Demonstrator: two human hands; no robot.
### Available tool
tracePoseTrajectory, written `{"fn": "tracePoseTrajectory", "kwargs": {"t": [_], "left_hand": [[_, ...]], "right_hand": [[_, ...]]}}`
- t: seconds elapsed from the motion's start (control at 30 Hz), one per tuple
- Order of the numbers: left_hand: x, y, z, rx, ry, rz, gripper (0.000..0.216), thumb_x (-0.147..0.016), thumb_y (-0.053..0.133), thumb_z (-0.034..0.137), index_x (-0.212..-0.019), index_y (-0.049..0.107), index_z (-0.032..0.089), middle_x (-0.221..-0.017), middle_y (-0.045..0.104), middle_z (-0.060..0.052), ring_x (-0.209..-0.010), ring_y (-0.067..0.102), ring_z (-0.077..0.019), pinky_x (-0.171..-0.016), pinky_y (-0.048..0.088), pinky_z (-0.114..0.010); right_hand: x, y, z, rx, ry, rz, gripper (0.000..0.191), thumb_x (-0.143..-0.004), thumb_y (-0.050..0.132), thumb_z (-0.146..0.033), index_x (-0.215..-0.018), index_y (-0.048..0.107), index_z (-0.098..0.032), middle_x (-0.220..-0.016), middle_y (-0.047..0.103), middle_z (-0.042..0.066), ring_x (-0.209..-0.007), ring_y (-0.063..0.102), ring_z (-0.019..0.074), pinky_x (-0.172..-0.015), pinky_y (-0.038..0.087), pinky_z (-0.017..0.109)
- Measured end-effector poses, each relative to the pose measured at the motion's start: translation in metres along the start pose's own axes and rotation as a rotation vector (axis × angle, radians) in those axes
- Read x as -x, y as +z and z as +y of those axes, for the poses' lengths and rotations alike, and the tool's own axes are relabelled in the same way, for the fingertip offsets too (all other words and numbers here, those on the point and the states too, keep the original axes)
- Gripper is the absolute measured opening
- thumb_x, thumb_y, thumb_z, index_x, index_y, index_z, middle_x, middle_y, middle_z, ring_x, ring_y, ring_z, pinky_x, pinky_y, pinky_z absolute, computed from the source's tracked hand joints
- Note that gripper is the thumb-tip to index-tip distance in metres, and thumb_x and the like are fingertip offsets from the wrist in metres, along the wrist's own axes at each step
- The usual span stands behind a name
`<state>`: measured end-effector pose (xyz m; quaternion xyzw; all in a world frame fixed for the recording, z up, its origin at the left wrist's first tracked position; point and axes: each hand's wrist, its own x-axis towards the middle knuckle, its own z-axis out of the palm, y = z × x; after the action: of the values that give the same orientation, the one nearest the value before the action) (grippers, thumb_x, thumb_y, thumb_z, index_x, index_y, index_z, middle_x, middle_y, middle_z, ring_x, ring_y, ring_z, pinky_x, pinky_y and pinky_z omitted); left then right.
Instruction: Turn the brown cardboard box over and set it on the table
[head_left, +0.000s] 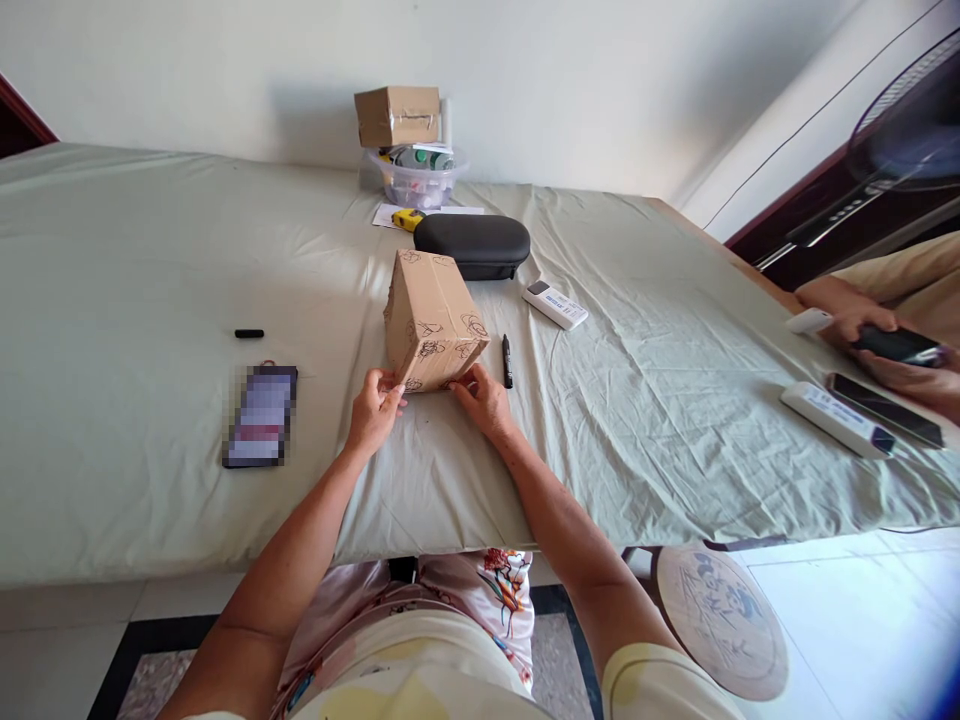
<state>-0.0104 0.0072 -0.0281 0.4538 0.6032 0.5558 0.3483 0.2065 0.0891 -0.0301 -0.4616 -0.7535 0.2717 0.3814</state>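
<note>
A brown cardboard box [442, 310] with dark scribbles on its faces stands tilted on the cloth in front of me. My left hand [373, 412] pinches its near lower left corner. Opposite, my right hand [484, 400] grips the near lower right edge, fingers partly hidden by the box. A black marker [508, 361] without its cap lies just right of the box. The black cap [249, 334] rests well to the left, above a phone [261, 415] whose screen is blurred out.
Behind the box sit a black hard case [472, 245], a yellow tape measure [407, 219] and a clear tub [424, 180] with another carton [397, 116] on top. A white device [555, 305] lies right. Another person's hands [892, 340] hold a dark device at the right edge.
</note>
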Motion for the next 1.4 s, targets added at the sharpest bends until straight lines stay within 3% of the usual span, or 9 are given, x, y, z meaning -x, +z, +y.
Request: {"fn": "tracePoseTrajectory", "kwargs": {"t": [0.23,0.47,0.63,0.77,0.83,1.0,1.1,1.23,1.4], "left_hand": [[0.002,-0.001,0.000,-0.085,0.041,-0.037,0.030,-0.091,0.067,0.047,-0.104,0.053,0.023,-0.091,0.075,-0.005,-0.073,0.077,-0.0197,-0.061,0.060,-0.029],[0.001,-0.005,0.000,-0.249,0.112,-0.053,0.024,-0.096,0.057,0.048,-0.093,0.049,0.026,-0.080,0.072,-0.002,-0.062,0.072,-0.0190,-0.059,0.052,-0.030],[0.001,-0.006,0.002,-0.365,0.126,-0.032,0.018,-0.098,0.051,0.038,-0.085,0.049,0.027,-0.062,0.065,0.002,-0.062,0.069,-0.0206,-0.064,0.048,-0.031],[0.002,-0.006,0.007,-0.388,0.102,-0.022,0.019,-0.099,0.049,0.034,-0.082,0.050,0.026,-0.060,0.065,0.002,-0.061,0.066,-0.0201,-0.064,0.044,-0.030],[0.003,-0.006,0.010,-0.392,0.109,-0.028,0.021,-0.099,0.049,0.034,-0.080,0.049,0.026,-0.059,0.064,0.002,-0.060,0.065,-0.0196,-0.064,0.043,-0.029],[0.009,0.000,0.012,-0.410,0.171,-0.096,0.024,-0.099,0.052,0.040,-0.080,0.053,0.025,-0.064,0.064,0.002,-0.062,0.065,-0.0174,-0.066,0.045,-0.028],[0.012,0.005,0.010,-0.469,0.218,-0.087,0.025,-0.094,0.063,0.043,-0.079,0.055,0.024,-0.068,0.065,0.002,-0.063,0.062,-0.0155,-0.065,0.043,-0.026],[0.013,0.008,0.006,-0.535,0.251,-0.011,0.030,-0.085,0.078,0.040,-0.074,0.055,0.024,-0.068,0.065,0.002,-0.063,0.060,-0.0151,-0.065,0.042,-0.026],[0.010,0.006,0.004,-0.535,0.234,0.041,0.029,-0.087,0.076,0.038,-0.074,0.054,0.023,-0.070,0.067,0.001,-0.064,0.061,-0.0156,-0.065,0.042,-0.026]], "right_hand": [[0.003,-0.001,-0.004,-0.088,-0.012,0.026,0.028,-0.091,0.064,-0.045,-0.111,0.062,-0.026,-0.097,0.080,0.006,-0.078,0.071,0.0192,-0.075,0.059,0.034],[0.003,0.001,-0.005,-0.206,-0.052,0.049,0.034,-0.091,0.065,-0.048,-0.117,0.062,-0.025,-0.100,0.074,0.005,-0.078,0.070,0.0170,-0.075,0.060,0.034],[0.004,0.001,-0.007,-0.220,-0.065,0.070,0.034,-0.090,0.067,-0.047,-0.118,0.065,-0.026,-0.101,0.070,0.005,-0.078,0.067,0.0160,-0.074,0.060,0.034],[0.005,0.001,-0.008,-0.201,-0.055,0.072,0.034,-0.091,0.067,-0.046,-0.119,0.065,-0.026,-0.101,0.069,0.004,-0.077,0.066,0.0154,-0.072,0.059,0.033],[0.006,0.002,-0.008,-0.173,-0.043,0.067,0.042,-0.091,0.069,-0.050,-0.124,0.064,-0.025,-0.102,0.069,0.005,-0.077,0.067,0.0165,-0.071,0.059,0.032],[0.012,0.011,-0.011,-0.039,0.009,0.076,0.088,-0.077,0.082,-0.069,-0.145,0.051,-0.021,-0.103,0.074,0.010,-0.077,0.070,0.0223,-0.069,0.059,0.036],[0.015,0.018,-0.011,-0.005,0.028,0.119,0.098,-0.073,0.082,-0.076,-0.146,0.049,-0.019,-0.093,0.075,0.009,-0.073,0.071,0.0240,-0.066,0.059,0.036],[0.014,0.021,-0.010,0.000,-0.017,0.156,0.097,-0.072,0.083,-0.076,-0.145,0.052,-0.021,-0.089,0.074,0.006,-0.072,0.070,0.0229,-0.068,0.059,0.037],[0.012,0.014,-0.010,-0.038,-0.048,0.083,0.083,-0.082,0.079,-0.069,-0.146,0.053,-0.023,-0.094,0.075,0.006,-0.076,0.071,0.0226,-0.073,0.059,0.037]]}}
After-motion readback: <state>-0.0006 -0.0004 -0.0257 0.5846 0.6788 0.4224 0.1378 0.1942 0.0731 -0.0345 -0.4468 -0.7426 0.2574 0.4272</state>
